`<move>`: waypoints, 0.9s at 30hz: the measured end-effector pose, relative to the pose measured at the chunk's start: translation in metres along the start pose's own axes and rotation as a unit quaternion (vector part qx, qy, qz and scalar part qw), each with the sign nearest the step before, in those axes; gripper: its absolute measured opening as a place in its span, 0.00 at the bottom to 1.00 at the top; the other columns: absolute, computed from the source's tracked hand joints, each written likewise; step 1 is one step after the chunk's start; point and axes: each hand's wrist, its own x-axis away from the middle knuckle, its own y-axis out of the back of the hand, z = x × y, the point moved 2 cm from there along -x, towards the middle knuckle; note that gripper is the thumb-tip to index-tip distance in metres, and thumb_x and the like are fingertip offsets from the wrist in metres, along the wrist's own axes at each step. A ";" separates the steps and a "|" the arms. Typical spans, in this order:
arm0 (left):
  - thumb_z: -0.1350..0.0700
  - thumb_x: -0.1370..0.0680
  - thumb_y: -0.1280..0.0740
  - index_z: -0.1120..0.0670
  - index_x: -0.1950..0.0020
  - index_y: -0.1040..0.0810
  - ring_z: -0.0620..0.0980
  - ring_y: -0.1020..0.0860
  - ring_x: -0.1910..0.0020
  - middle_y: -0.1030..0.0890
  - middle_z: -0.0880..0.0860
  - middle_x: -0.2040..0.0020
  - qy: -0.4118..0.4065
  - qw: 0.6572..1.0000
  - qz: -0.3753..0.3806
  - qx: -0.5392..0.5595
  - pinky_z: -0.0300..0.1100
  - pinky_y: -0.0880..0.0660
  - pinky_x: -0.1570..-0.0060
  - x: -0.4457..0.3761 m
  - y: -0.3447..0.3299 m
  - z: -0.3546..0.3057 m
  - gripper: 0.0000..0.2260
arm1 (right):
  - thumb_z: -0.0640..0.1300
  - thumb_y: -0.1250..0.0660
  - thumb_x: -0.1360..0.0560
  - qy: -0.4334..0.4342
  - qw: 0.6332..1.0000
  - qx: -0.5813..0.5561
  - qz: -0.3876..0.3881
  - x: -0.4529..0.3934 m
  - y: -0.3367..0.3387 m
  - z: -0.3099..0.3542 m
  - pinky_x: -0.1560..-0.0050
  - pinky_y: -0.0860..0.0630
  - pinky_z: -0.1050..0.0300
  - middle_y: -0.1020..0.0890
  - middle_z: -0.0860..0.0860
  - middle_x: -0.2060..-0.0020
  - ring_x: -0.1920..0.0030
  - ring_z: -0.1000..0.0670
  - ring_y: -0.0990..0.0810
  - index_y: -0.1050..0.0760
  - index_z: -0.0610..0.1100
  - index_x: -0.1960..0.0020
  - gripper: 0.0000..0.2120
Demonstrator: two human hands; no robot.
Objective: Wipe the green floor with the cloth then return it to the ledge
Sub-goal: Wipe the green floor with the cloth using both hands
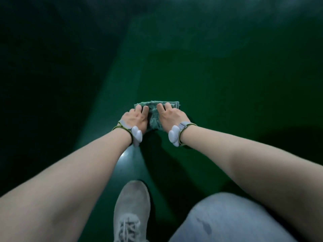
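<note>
A pale green patterned cloth (154, 117) lies flat on the dark green floor (218, 88), straight ahead of me. My left hand (135, 117) presses down on its left part, fingers curled over the far edge. On the cloth's right part rests my right hand (170, 114), fingers also bent onto the fabric. Both arms are stretched forward, and each wrist wears a white sensor on a band. Most of the cloth is hidden under the hands. No ledge is visible.
My grey laced shoe (131, 210) stands on the floor below the hands, and my knee in light jeans (232, 220) fills the lower right. The left side of the view is in deep shadow.
</note>
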 end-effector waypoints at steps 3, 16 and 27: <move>0.57 0.27 0.35 0.53 0.40 0.40 0.62 0.24 0.49 0.31 0.57 0.44 0.009 1.000 0.017 0.012 0.50 0.33 0.59 0.037 -0.020 -0.011 0.19 | 0.39 0.43 0.21 0.025 0.999 0.010 0.016 0.036 -0.010 0.011 0.67 0.33 0.48 0.28 0.42 0.50 0.57 0.37 0.19 0.38 0.43 0.37 0.13; 0.53 0.16 0.46 0.54 0.33 0.34 0.59 0.22 0.50 0.27 0.55 0.44 -0.020 1.000 -0.020 -0.013 0.49 0.36 0.61 0.109 -0.054 -0.042 0.13 | 0.38 0.44 0.21 0.134 0.980 0.103 0.099 0.099 -0.018 0.019 0.72 0.34 0.51 0.28 0.42 0.47 0.61 0.41 0.20 0.37 0.41 0.38 0.12; 0.52 0.27 0.31 0.55 0.32 0.39 0.60 0.25 0.44 0.30 0.57 0.38 0.051 0.998 0.033 -0.029 0.50 0.32 0.55 0.052 -0.019 -0.012 0.27 | 0.45 0.42 0.19 0.125 0.989 0.073 0.001 0.029 -0.011 0.013 0.71 0.33 0.50 0.25 0.43 0.53 0.63 0.40 0.18 0.35 0.41 0.39 0.11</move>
